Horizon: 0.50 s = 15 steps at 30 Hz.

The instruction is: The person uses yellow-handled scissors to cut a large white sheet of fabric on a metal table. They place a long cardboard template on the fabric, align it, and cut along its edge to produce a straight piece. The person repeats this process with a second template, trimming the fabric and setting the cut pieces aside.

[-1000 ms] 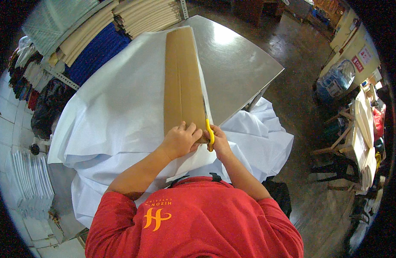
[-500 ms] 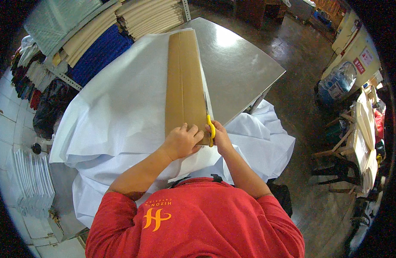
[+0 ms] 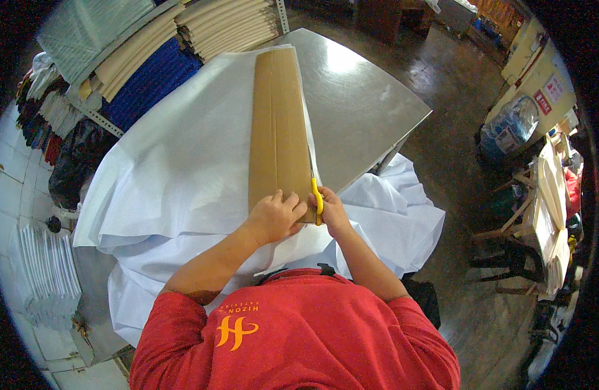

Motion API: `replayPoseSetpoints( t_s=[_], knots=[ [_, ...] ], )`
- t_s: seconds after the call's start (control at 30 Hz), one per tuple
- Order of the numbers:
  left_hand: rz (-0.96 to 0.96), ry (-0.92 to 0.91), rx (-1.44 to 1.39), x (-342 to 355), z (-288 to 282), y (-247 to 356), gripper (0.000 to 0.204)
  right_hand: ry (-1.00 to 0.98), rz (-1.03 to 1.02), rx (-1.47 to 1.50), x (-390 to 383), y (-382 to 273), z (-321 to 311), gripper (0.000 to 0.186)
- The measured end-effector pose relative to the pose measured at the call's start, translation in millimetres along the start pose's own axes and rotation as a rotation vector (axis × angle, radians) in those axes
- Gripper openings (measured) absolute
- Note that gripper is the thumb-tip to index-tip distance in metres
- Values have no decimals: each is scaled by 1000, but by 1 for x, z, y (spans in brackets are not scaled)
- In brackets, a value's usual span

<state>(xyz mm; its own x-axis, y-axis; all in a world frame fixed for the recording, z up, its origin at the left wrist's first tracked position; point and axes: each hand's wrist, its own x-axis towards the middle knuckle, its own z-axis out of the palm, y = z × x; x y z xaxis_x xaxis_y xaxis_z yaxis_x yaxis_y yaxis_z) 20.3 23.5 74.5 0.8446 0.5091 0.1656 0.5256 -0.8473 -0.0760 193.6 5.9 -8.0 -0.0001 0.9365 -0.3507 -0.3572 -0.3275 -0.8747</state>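
Observation:
A long brown cardboard strip (image 3: pixel 276 117) lies lengthwise on white fabric (image 3: pixel 176 130) spread over a metal-topped table (image 3: pixel 358 117). My left hand (image 3: pixel 273 218) grips the strip's near end, fingers bent over it. My right hand (image 3: pixel 333 211) is closed on yellow-handled scissors (image 3: pixel 317 201), whose blades point away from me along the strip's right edge, where a narrow band of fabric shows. Whether the blades are apart is too small to tell. More white fabric bunches loosely around the near side of the table.
Shelving with folded cream and blue fabrics (image 3: pixel 150 78) stands at the back left, folded white cloths (image 3: pixel 39 273) at lower left. At right are a wrapped water bottle (image 3: pixel 507 130), a dark chair (image 3: pixel 510 263) and a cloth-laden wooden table (image 3: pixel 549 201). Dark floor (image 3: pixel 442 84) runs along the right.
The scissors in my right hand have moved slightly forward along the strip's right edge. My left hand stays at the near end. The whole scene sits slightly lower in the picture.

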Motion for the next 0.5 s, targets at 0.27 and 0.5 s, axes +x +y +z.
replayPoseSetpoints(
  t_s=[0.27, 0.5],
  knots=[
    [-3, -12, -35, 0, -6, -1, 45, 61, 17, -59, 13, -17, 5, 39],
    [-6, -35, -37, 2, -8, -2, 46, 73, -13, -27, 19, -19, 5, 39]
  ],
)
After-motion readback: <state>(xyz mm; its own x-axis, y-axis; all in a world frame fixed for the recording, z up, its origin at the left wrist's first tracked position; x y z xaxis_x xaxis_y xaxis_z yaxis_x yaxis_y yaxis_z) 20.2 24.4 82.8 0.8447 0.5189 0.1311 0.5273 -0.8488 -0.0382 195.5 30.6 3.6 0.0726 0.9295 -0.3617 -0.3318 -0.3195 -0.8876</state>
